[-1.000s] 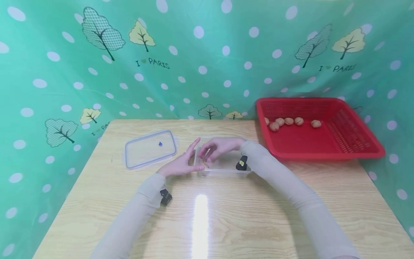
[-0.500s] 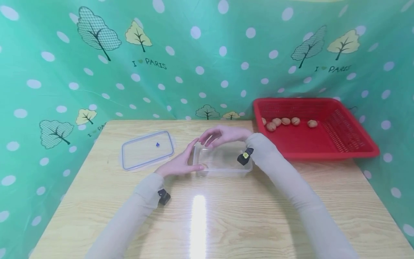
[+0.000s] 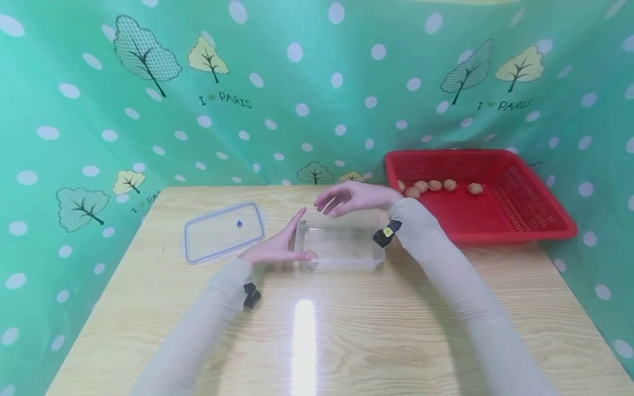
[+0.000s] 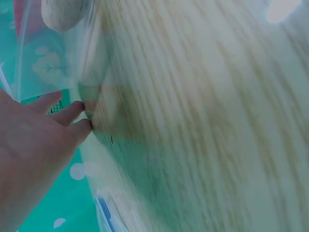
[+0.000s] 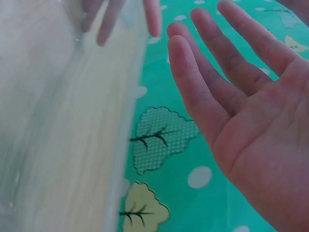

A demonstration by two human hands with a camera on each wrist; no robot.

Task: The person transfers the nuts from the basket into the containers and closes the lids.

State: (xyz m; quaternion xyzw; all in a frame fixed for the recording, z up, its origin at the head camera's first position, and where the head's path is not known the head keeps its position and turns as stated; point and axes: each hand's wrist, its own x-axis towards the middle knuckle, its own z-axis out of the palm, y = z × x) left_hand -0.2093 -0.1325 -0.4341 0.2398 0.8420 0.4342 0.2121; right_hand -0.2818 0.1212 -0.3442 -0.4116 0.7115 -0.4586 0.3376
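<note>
A clear rectangular plastic container point(image 3: 342, 242) stands on the table in the middle of the head view. At its left end is my left hand point(image 3: 274, 247), thumb at the front corner and fairly straight fingers towards the back corner. The left wrist view shows these fingertips touching the clear wall. One walnut point(image 4: 63, 13) shows through the plastic there; in the head view it is mostly hidden near the thumb. Above the container's back edge hovers my right hand point(image 3: 358, 198), fingers loosely extended and holding nothing, as the right wrist view confirms.
To the right stands a red plastic basket point(image 3: 480, 236) with several walnuts point(image 3: 434, 185) along its left and back part. A clear lid point(image 3: 223, 234) with a blue seal lies left of the container. A green patterned cloth point(image 3: 277, 82) hangs behind the table.
My right hand has come up out of the container and moved back and right, leaving the walnut at the front left corner. The left hand has stayed at the container's left end.
</note>
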